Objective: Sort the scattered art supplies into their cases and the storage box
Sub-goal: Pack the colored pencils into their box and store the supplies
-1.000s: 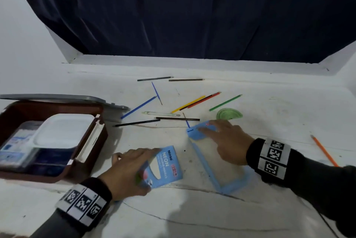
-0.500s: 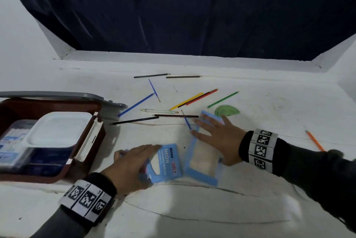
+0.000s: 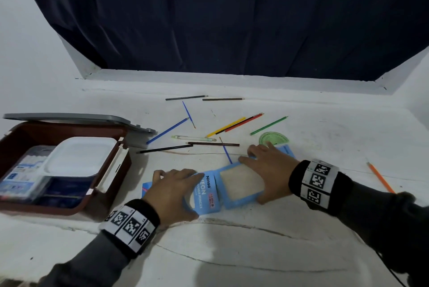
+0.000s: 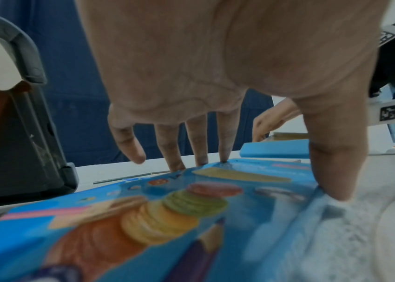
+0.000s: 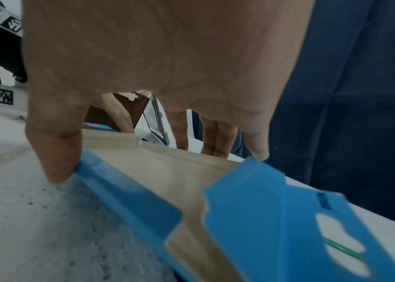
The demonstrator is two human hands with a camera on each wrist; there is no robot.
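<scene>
A blue pencil-case sleeve [image 3: 205, 193] printed NEON lies flat near the table's front. My left hand [image 3: 178, 193] holds it, fingers over its far edge and thumb against its near side [image 4: 331, 171]. Right beside it lies the case's blue inner tray [image 3: 241, 182], its brown cardboard floor bare. My right hand [image 3: 262, 175] grips the tray across its width, thumb [image 5: 54, 152] at the near rim and fingers past the far rim. The tray's end touches the sleeve's mouth. Several coloured pencils [image 3: 234, 124] lie scattered beyond.
The brown storage box [image 3: 111, 184] stands open at the left with a white palette [image 3: 79, 156] inside and its grey lid [image 3: 69, 118] behind. A green protractor [image 3: 274, 139] lies past my right hand, an orange pencil [image 3: 380, 177] to the right. A dark curtain hangs behind.
My right hand has slid the blue tray left and turned it until its end meets the sleeve. My left hand has flattened the sleeve and turned it towards the tray.
</scene>
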